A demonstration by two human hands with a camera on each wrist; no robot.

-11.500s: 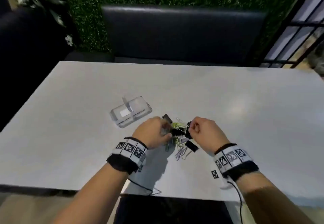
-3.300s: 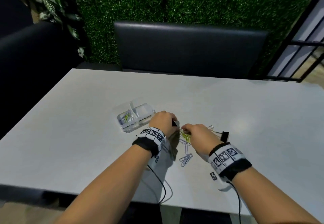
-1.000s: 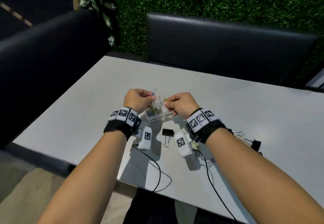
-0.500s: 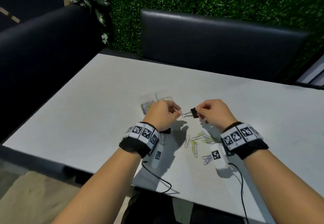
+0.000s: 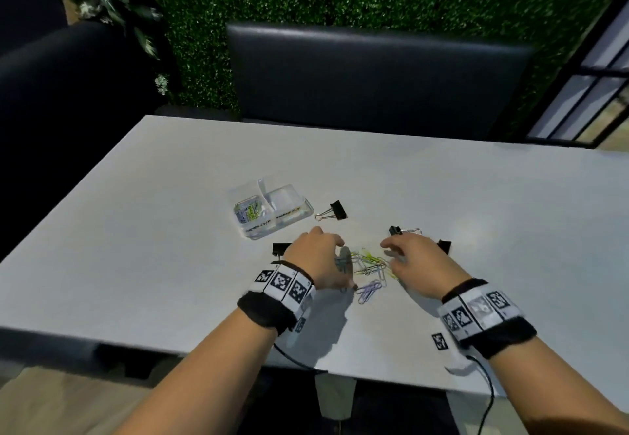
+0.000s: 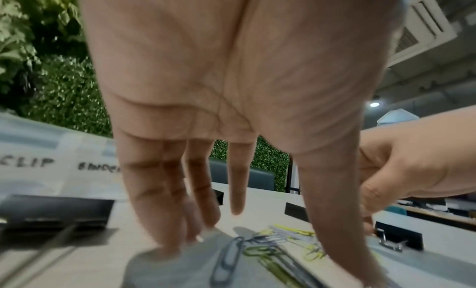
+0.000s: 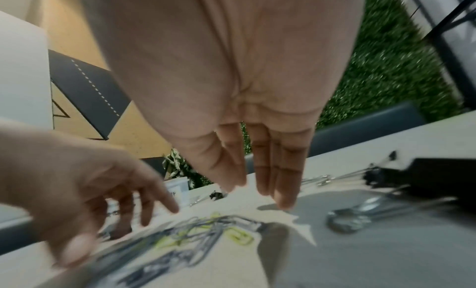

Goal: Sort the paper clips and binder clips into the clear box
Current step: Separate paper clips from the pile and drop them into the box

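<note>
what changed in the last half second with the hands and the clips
The right hand let go of the binder clip it was pinching; both hands now hang open over the pile of paper clips, and the left hand has dropped toward it too. A binder clip now lies beside the clear box. The box still holds paper clips in one compartment only.

The clear box sits open on the table, with paper clips in its left part. A pile of paper clips lies at 4 o'clock from it. A black binder clip lies just right of it.
</note>
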